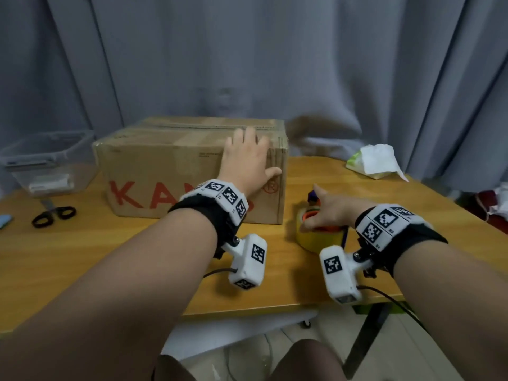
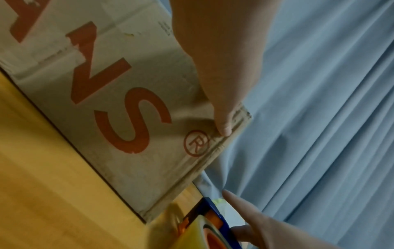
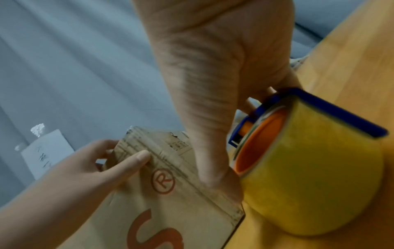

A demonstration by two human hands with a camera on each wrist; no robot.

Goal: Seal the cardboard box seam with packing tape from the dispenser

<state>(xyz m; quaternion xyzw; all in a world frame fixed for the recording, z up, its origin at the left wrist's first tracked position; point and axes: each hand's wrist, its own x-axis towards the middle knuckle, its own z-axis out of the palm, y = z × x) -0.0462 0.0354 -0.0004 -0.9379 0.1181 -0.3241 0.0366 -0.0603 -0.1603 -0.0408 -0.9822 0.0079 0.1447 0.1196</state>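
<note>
A brown corrugated cardboard box (image 1: 165,166) with red printed lettering stands on the yellow wooden desk (image 1: 82,251), towards the far edge and left of centre. Its top flaps are closed, and the seam between them runs along the length of the lid.

The left hand (image 1: 246,160) rests on the right end of the box. Its fingers (image 1: 247,134) are straight and slightly spread, laid over the top front edge. The thumb (image 2: 224,124) lies on the front face, close to the right vertical edge and just beside the circled R mark.

A blue plastic tape dispenser with an orange core and a roll of yellowish packing tape (image 1: 320,232) stands on the desk just beside the lower right corner of the box. The right hand (image 1: 327,210) grips it from above. The index finger (image 1: 316,189) is extended and points away from the person. The remaining fingers are curled onto the dispenser frame; their exact placement is hidden behind the roll.

Black-handled scissors (image 1: 53,215) lie near the left edge of the desk. A clear plastic storage bin (image 1: 46,163) stands behind them at the far left corner. A crumpled white tissue pack (image 1: 373,162) lies near the far right corner. Blue-grey curtains (image 1: 275,56) hang behind the desk.
</note>
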